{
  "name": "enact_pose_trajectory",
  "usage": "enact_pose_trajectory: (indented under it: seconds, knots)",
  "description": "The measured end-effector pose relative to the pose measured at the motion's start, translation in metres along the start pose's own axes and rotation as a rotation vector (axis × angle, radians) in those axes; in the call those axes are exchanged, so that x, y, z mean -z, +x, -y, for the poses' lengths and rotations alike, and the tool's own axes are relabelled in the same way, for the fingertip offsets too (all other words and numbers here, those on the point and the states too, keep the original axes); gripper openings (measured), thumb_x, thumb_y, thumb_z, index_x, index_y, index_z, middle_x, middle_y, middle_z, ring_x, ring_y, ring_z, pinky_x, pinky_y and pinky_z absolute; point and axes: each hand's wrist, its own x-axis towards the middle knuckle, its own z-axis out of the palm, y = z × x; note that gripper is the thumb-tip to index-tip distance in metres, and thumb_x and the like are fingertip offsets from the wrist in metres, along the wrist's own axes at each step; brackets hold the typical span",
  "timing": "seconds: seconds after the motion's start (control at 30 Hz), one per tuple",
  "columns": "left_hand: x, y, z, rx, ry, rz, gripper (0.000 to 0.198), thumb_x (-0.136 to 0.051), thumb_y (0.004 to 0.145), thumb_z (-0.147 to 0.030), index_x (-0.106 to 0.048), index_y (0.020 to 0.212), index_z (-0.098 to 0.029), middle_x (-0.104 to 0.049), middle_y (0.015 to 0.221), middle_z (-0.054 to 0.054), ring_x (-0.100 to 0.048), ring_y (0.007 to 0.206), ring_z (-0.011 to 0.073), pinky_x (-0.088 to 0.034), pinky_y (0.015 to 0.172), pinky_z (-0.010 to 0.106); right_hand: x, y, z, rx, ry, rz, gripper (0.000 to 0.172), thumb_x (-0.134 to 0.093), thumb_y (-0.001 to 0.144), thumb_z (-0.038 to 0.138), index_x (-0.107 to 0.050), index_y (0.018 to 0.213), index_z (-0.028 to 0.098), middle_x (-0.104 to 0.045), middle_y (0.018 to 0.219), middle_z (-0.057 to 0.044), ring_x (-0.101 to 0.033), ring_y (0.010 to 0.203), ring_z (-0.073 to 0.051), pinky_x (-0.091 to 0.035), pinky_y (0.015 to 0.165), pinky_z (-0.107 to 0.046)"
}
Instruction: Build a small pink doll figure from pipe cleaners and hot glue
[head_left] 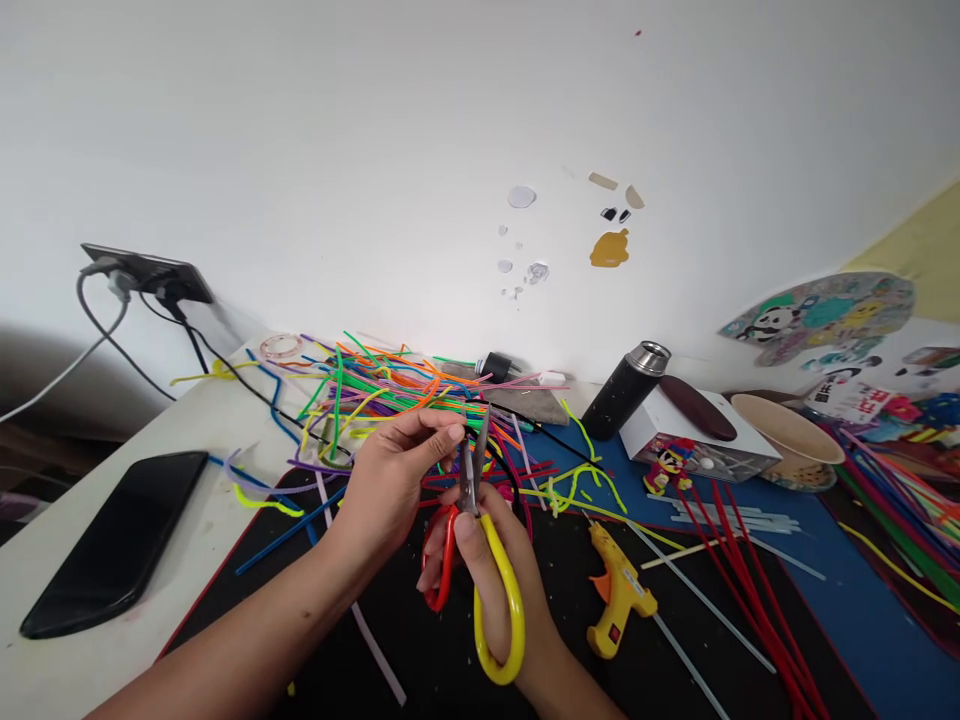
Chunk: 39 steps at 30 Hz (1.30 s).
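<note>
My right hand grips a pair of scissors by a red and a yellow handle loop. The blades point up and stand slightly apart. Thumb and fingers of my left hand are pinched together just left of the blades, on a black pipe cleaner that curves behind the scissors. Part of this strand is hidden by the blades and fingers. Behind both hands lies a tangled heap of coloured pipe cleaners. A yellow glue gun rests on the dark mat to the right.
A black phone lies at the left. A black thermos leans beside a white box, with a bowl farther right. Red pipe cleaners and clear glue sticks lie on the mat. A cable crosses from the wall socket.
</note>
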Motion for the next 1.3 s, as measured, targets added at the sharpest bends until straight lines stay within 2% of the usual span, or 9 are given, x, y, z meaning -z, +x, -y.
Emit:
enact_pose_trajectory:
  seconds: [0.23,0.4,0.57,0.73,0.97,1.3]
  knots:
    - [-0.002,-0.003,0.004,0.037,-0.026,-0.027,0.030,-0.099,0.062,-0.036,-0.082,0.079,-0.018,-0.071,0.074,0.002,-0.058,0.060,0.0125,-0.046,0.048,0.021,0.001,0.003,-0.011,0.032,-0.025,-0.006,0.046,-0.065,0.099,0.064,-0.059,0.108,0.019,-0.070,0.079,-0.001,-0.063,0.048,-0.012,-0.047,0.046,-0.023]
    - [-0.003,-0.011,0.009,0.148,-0.097,0.007,0.029,-0.095,0.071,-0.039,-0.079,0.085,-0.020,-0.059,0.061,-0.004,-0.049,0.045,0.0089,-0.039,0.039,0.020,0.001,0.005,-0.008,0.050,-0.052,-0.016,0.044,-0.062,0.101,0.063,-0.059,0.106,0.020,-0.069,0.076,0.000,-0.061,0.047,-0.012,-0.049,0.048,-0.025]
    - [-0.005,-0.013,0.011,0.188,-0.131,0.019,0.032,-0.097,0.068,-0.040,-0.077,0.082,-0.019,-0.053,0.058,-0.005,-0.047,0.045,0.0085,-0.037,0.037,0.018,0.003,0.004,-0.003,0.053,-0.127,-0.020,0.043,-0.059,0.102,0.063,-0.060,0.105,0.020,-0.064,0.068,0.003,-0.060,0.048,-0.013,-0.046,0.049,-0.024]
    - [-0.003,-0.013,0.015,0.139,-0.058,0.026,0.026,-0.092,0.075,-0.040,-0.077,0.085,-0.021,-0.056,0.060,-0.004,-0.048,0.043,0.0095,-0.041,0.039,0.022,0.004,0.004,-0.008,0.042,-0.119,-0.022,0.046,-0.061,0.101,0.065,-0.061,0.108,0.020,-0.060,0.066,0.004,-0.058,0.048,-0.013,-0.043,0.048,-0.023]
    - [-0.003,-0.012,0.020,0.132,-0.065,0.007,0.028,-0.095,0.072,-0.039,-0.078,0.083,-0.020,-0.055,0.060,-0.005,-0.048,0.047,0.0080,-0.038,0.040,0.018,0.004,0.004,-0.009,0.029,-0.096,-0.027,0.046,-0.060,0.101,0.066,-0.059,0.107,0.020,-0.067,0.076,0.001,-0.055,0.044,-0.010,-0.043,0.046,-0.023]
    - [0.000,-0.012,0.027,0.141,-0.062,0.023,0.022,-0.092,0.078,-0.036,-0.079,0.086,-0.021,-0.053,0.061,-0.004,-0.046,0.050,0.0078,-0.041,0.045,0.019,0.004,0.004,-0.018,0.037,-0.090,-0.063,0.040,-0.060,0.103,0.061,-0.057,0.102,0.021,-0.057,0.068,0.005,-0.051,0.043,-0.009,-0.042,0.044,-0.021]
